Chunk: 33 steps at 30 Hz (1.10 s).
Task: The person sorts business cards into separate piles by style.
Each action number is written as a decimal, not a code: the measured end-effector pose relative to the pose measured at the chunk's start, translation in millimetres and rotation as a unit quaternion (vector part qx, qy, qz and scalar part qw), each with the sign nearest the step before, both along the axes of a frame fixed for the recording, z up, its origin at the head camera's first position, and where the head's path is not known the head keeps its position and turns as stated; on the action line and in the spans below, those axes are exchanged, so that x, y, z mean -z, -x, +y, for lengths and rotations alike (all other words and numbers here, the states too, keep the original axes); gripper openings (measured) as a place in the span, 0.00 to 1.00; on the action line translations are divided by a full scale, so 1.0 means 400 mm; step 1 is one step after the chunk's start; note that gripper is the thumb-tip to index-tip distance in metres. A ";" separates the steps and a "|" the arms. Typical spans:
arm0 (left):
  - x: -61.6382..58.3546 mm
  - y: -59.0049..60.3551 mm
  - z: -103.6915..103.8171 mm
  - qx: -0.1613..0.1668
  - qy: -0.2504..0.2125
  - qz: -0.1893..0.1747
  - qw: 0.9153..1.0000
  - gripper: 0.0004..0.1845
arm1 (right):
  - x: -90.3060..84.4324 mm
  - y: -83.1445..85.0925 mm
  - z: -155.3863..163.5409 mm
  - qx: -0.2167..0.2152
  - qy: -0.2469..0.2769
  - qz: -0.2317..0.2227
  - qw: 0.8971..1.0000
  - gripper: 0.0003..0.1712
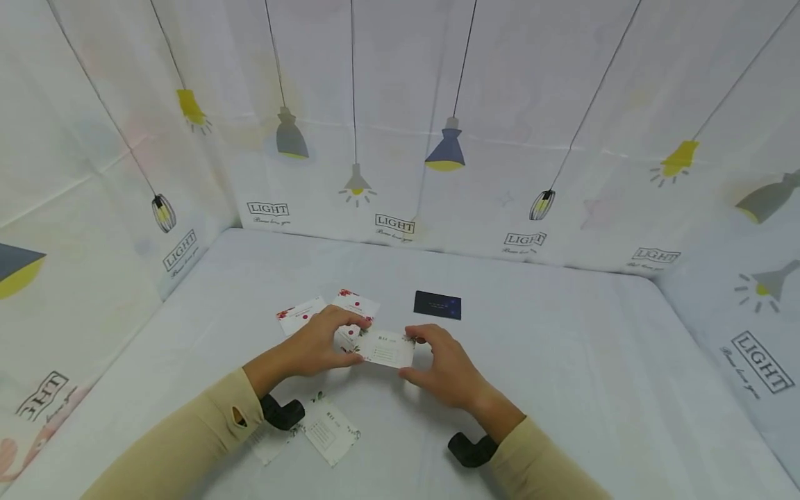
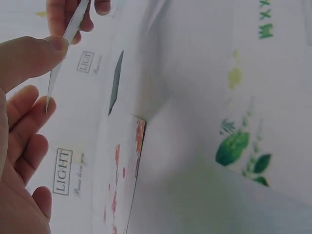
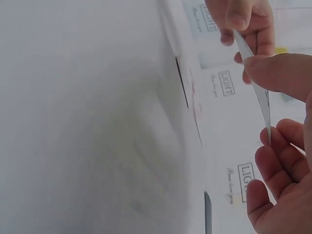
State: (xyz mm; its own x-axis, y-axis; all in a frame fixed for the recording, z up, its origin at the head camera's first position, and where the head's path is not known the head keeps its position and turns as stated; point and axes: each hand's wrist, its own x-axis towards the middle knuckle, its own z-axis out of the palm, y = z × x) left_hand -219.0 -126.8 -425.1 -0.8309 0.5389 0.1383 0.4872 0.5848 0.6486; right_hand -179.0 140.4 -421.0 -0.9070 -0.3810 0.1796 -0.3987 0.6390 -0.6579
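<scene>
The left hand (image 1: pixel 321 342) and the right hand (image 1: pixel 446 366) each pinch one end of a leaf-printed card (image 1: pixel 386 348) between thumb and fingers, holding it raised above a white-covered table (image 1: pixel 562 361); its print is too small for us to read. Beyond the left hand we see red-flowered cards (image 1: pixel 301 314), and beyond the right, a dark card (image 1: pixel 437 305) whose fine lettering we cannot make out. Two more leafy cards (image 1: pixel 331 432) lie near the left wrist, one partly hidden. On the lamp-patterned wall cloth (image 1: pixel 531 83) we read "LIGHT," boxed and repeated, above small script
</scene>
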 end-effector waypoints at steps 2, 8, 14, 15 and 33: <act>-0.006 0.007 0.015 -0.006 0.006 -0.006 1.000 0.27 | -0.002 0.005 0.014 0.008 0.001 0.001 1.000 0.37; -0.017 0.025 0.067 -0.005 0.021 -0.004 1.000 0.27 | 0.004 0.019 0.063 0.039 -0.002 -0.003 0.999 0.37; -0.024 0.049 0.119 -0.007 0.032 -0.008 0.999 0.27 | 0.009 0.033 0.113 0.055 0.000 0.003 0.998 0.37; -0.025 0.054 0.127 -0.006 0.030 -0.008 0.999 0.26 | 0.010 0.035 0.121 0.059 0.000 0.006 0.998 0.36; -0.024 0.130 0.265 -0.007 0.027 0.007 1.000 0.28 | -0.004 0.065 0.232 0.126 -0.014 0.005 0.992 0.35</act>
State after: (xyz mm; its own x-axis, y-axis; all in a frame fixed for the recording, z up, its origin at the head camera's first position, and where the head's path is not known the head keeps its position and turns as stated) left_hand -271.1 -20.9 -415.5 -0.8364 0.5346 0.1206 0.4873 0.6249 0.6099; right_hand -205.0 233.3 -419.4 -0.9723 -0.1483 0.1808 -0.2306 0.7371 -0.6352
